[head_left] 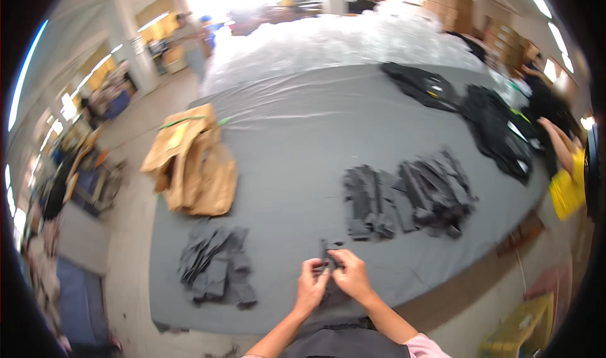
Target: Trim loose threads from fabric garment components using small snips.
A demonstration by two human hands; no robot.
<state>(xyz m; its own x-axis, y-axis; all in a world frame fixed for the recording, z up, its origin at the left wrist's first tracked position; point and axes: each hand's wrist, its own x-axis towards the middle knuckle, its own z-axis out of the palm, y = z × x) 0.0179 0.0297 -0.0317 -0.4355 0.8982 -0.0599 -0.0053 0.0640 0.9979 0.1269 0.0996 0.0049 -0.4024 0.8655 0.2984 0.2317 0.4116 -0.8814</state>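
Observation:
Near the front edge of a grey-covered table [284, 150], my left hand [312, 287] and my right hand [351, 275] come together on a small dark fabric strip [324, 249]. The fingers of both hands are closed on it, and its lower end hangs down between my wrists. Left of my hands lies a loose pile of dark fabric strips [216, 263]. To the right and farther off are two more groups of similar dark strips, a flatter one [368, 201] and a heaped one [435, 193]. The picture is somewhat blurred.
A crumpled brown paper bag [196, 162] stands at the table's left. Black garments [499, 131] lie along the right side, by a person in yellow [568, 181]. Clear plastic [341, 42] is heaped beyond the far edge. A yellow stool [521, 326] is at lower right.

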